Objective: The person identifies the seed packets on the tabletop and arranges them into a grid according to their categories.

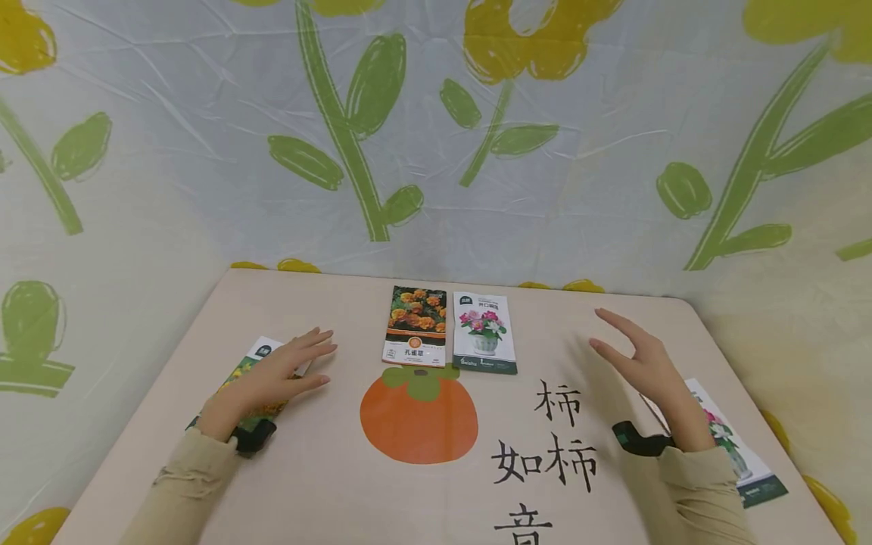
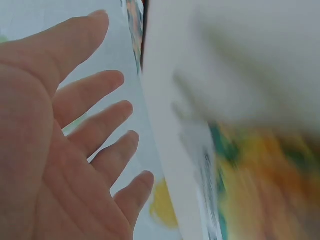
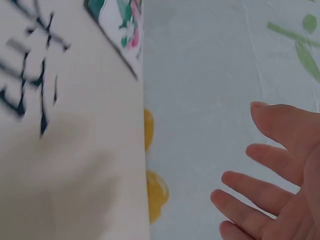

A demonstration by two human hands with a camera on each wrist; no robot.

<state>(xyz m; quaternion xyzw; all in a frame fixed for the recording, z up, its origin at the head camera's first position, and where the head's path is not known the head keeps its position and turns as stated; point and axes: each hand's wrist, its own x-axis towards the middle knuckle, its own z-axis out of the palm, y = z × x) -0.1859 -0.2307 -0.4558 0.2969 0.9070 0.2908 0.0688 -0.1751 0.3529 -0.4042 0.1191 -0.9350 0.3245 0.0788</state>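
In the head view my left hand (image 1: 275, 378) hovers with spread fingers above a flower seed packet (image 1: 240, 372), hiding much of it. That packet's yellow and orange print (image 2: 265, 185) appears blurred in the left wrist view. On the other side my right hand (image 1: 647, 371) is raised, fingers apart and holding nothing. Beneath the right forearm lies a white packet with pink flowers (image 1: 742, 454), partly covered. Between the hands, at the back, a marigold packet (image 1: 417, 310) lies beside another white packet picturing pink flowers in a pot (image 1: 485, 333).
The pale table cover (image 1: 327, 484) bears a printed orange persimmon (image 1: 418, 420) and black characters (image 1: 545, 462). Behind the table's back edge hangs a flower-patterned cloth (image 1: 545, 212). A thin edge of something (image 1: 655, 412) shows left of the right wrist.
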